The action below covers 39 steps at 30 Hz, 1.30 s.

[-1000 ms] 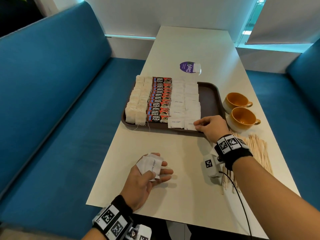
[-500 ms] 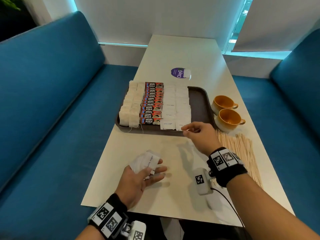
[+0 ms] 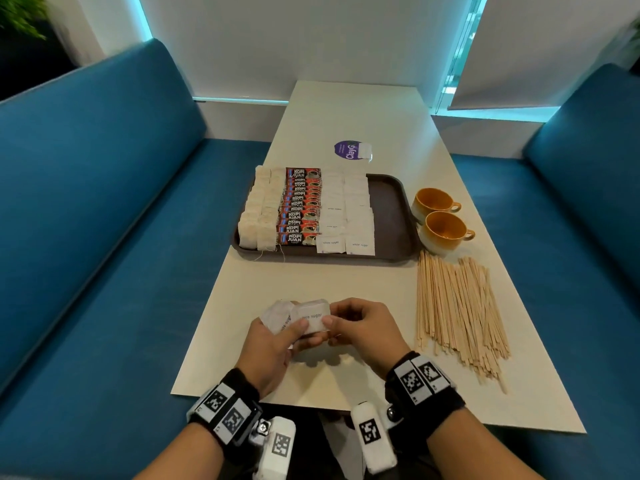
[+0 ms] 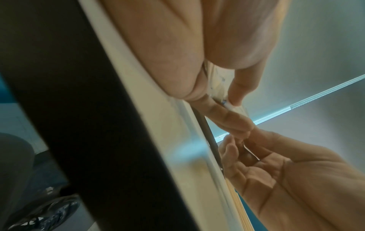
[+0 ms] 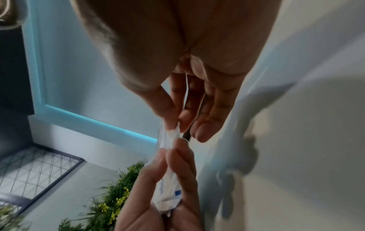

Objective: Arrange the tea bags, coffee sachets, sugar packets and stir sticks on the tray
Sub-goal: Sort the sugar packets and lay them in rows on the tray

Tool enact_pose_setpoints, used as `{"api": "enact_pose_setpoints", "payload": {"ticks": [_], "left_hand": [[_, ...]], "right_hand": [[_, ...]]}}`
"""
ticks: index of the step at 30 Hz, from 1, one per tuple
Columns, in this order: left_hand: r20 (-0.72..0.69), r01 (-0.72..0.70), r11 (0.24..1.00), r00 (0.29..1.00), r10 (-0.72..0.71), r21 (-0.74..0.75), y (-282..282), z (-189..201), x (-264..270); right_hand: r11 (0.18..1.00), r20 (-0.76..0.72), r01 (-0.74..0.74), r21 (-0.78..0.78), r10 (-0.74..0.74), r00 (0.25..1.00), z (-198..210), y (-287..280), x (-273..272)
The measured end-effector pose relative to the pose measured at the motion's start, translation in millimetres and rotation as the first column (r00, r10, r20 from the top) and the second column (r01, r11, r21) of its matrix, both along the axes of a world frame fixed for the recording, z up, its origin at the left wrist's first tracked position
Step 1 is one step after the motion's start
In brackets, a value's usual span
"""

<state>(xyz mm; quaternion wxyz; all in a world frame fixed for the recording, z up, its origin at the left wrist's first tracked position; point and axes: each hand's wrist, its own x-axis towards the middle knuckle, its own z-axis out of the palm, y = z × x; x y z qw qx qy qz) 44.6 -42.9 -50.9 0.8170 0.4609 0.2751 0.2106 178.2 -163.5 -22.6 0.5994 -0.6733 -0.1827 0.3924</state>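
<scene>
On the cream tabletop [image 3: 242, 306], the dark brown plastic tray [image 3: 393, 216] carries, from the left, pale paper tea bags [image 3: 261, 216], red-and-black coffee sachets [image 3: 301, 209] and white sugar packets [image 3: 346, 216] in rows. Near the front edge, the left hand [image 3: 273, 344] has its grip closed round a small bunch of white sugar packets [image 3: 278, 318]. The right hand [image 3: 363, 330] pinches one white sugar packet [image 3: 311, 318] from that bunch between thumb and fingertips [image 5: 169, 112]. Further right, two orange ceramic cups [image 3: 440, 220] stand just beside the tray, and thin wooden stir sticks [image 3: 457, 306] lie loose on the tabletop.
</scene>
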Motion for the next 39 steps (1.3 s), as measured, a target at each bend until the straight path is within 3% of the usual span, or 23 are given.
{"api": "enact_pose_setpoints", "payload": {"ticks": [7,12,18,22,27,30,35,39], "left_hand": [[-0.016,-0.037,0.998,0.999,0.038,0.053,3,-9,2],[-0.021,-0.045,0.993,0.999,0.048,0.110,5,-15,1],[0.015,-0.035,0.999,0.999,0.035,0.019,3,-10,2],[0.022,-0.045,0.999,0.999,0.045,0.006,1,-3,3],[-0.065,-0.043,0.990,0.997,0.052,0.134,1,-5,2],[-0.058,-0.049,0.996,0.997,0.054,0.078,2,-1,2],[-0.071,-0.078,0.996,0.994,0.080,0.030,1,-2,4],[0.032,-0.066,0.994,0.997,0.069,-0.086,4,-3,3]], "right_hand": [[0.989,-0.185,0.146,0.021,-0.140,0.973,0,0,3],[0.983,-0.179,0.182,0.022,-0.175,0.968,-3,-1,4],[0.983,-0.146,0.180,-0.034,-0.183,0.972,-6,-4,7],[0.992,-0.169,0.122,0.036,-0.115,0.979,-2,-7,6],[0.996,0.038,-0.071,0.061,0.069,0.997,3,-7,-2],[0.990,0.148,-0.138,0.038,0.131,0.980,3,-6,-3],[0.988,0.152,-0.152,0.011,0.148,0.977,4,-9,2],[0.993,0.146,-0.120,0.011,0.117,0.982,8,-9,16]]}}
